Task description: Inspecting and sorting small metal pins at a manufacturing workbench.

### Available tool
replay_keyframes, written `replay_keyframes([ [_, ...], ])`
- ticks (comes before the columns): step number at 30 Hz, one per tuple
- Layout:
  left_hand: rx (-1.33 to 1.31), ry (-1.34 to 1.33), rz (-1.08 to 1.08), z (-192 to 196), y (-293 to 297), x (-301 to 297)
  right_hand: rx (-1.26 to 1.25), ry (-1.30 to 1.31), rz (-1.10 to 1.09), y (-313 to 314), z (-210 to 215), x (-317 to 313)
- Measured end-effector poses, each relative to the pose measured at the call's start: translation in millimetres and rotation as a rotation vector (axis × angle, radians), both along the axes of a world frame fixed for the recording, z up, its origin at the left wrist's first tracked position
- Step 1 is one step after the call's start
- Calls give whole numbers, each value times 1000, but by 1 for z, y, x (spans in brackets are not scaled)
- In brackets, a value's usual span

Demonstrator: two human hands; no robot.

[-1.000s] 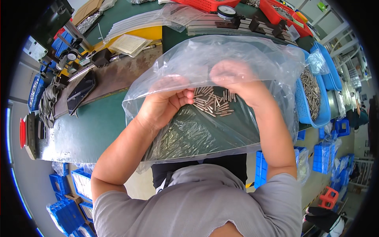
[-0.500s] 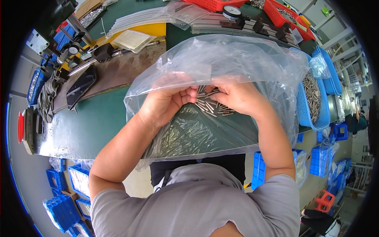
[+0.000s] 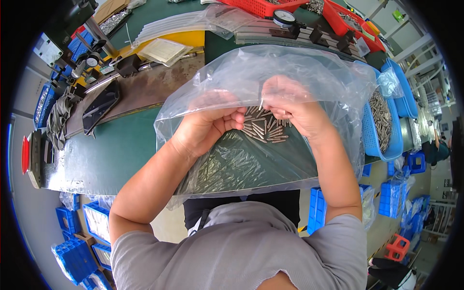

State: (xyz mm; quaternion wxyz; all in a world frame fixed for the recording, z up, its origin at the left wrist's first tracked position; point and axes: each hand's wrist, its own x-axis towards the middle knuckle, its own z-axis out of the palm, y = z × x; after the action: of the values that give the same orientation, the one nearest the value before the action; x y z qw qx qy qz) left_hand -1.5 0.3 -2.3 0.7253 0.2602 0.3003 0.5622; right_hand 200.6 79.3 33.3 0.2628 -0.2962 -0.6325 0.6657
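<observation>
A large clear plastic bag (image 3: 241,166) lies on the green table, its upper layer draped over my fingers. Inside it is a loose heap of slim metal pins (image 3: 276,130). My right hand (image 3: 295,104) is raised a little over the heap and pinches one metal pin (image 3: 261,103) that points downward. At the heap's left edge my left hand (image 3: 208,123) is curled, fingertips together under the film; what they hold, if anything, is hidden.
On the right stands a blue basket (image 3: 369,133) full of similar metal pieces. Red baskets (image 3: 333,12) and a dial gauge (image 3: 283,17) on a metal rail are at the back. A phone (image 3: 101,106) and a gauge stand (image 3: 99,36) are at left.
My right hand has lifted up and away from the heap with a pin in its fingers, uncovering more pins. My left hand has barely moved.
</observation>
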Motion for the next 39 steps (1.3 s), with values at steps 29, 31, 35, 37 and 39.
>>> replay_keyframes([
  [29,-22,-66,-11,-3,0,1,359,-20,-73,-18,-6,-19],
  [31,3,-20,-25,-2,0,1,233,-4,-16,-16,-7,-19],
  [35,-5,-34,4,-3,1,2,-45,109,-103,1,-6,-2],
  [37,8,-25,3,-3,2,2,-435,394,-226,6,-2,3],
  [39,2,-27,5,-4,1,2,-471,439,-212,16,-7,9],
])
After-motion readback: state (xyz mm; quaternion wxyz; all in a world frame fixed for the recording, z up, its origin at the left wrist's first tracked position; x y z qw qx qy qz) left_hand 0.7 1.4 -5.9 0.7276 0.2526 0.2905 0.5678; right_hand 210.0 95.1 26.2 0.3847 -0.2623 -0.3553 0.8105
